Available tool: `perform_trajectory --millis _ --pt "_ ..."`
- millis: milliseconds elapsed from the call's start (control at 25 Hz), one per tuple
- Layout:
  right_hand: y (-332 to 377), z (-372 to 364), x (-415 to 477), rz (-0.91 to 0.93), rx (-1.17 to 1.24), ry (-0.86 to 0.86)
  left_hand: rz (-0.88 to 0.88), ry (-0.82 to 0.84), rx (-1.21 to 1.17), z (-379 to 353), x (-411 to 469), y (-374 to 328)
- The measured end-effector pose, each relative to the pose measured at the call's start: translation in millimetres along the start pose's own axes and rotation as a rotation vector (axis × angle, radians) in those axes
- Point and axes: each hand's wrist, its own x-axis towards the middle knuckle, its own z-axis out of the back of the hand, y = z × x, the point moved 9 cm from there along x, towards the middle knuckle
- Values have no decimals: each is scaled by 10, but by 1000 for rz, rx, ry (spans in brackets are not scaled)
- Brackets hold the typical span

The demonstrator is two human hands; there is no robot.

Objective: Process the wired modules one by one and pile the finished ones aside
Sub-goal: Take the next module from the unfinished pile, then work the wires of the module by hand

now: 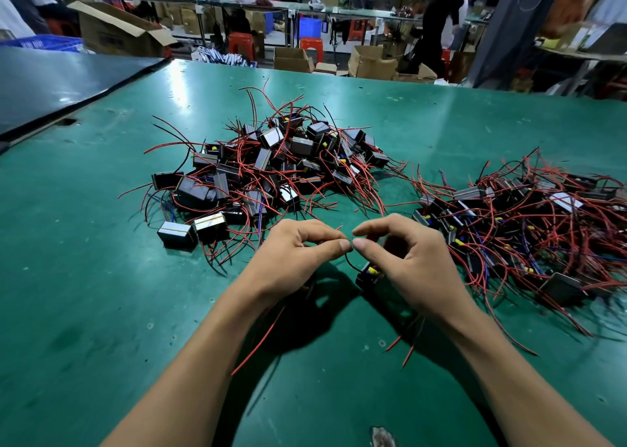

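At the far left a dark board (51,83) lies beside the green table (101,277), with an open cardboard box (115,29) beyond it. Towards the middle of the table sits the central pile (271,165) of small black wired modules, their red and black leads sticking out in all directions. Two modules lie loose at its near left edge, one of them the loose module (178,234) nearest the viewer. In front of this pile the left hand (295,256) has its thumb and forefinger pinched together on the end of a thin black wire (349,263), the other fingers curled under. The right hand (407,263) meets it fingertip to fingertip and pinches the same wire end between thumb and forefinger. The wire curves down to the held module (368,277), a small black block with a yellow part, tucked just below the right palm. Whether it touches the table cannot be told. A red lead (261,338) trails back beneath the left forearm, and more red leads show under the right wrist. To the right, just beside the right hand, spreads the right pile (529,226), a second tangled heap of the same modules.
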Motion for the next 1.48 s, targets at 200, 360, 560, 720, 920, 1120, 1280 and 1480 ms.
perform_trajectory --millis 200,360,560,720,920,1120,1280,1480 --pt "147 39 -8 221 -124 -6 61 65 -20 -35 -12 38" --pt "180 0 -26 311 -185 16 100 101 -28 -28 -19 72" --pt "205 -44 -8 286 -243 88 76 87 -24 -2 -23 56" --pt "-74 -161 17 -81 0 155 -33 7 19 17 -9 -24" --pt "-255 -252 0 -361 216 144 -149 -119 136 23 -1 -94" --pt "-221 -110 -4 -306 200 56 44 -213 -164 224 -1 104" --pt "-274 -54 -34 -365 294 86 211 -166 -292 240 28 290" --pt "-339 -48 -65 -410 321 170 368 -8 -392 78 13 416"
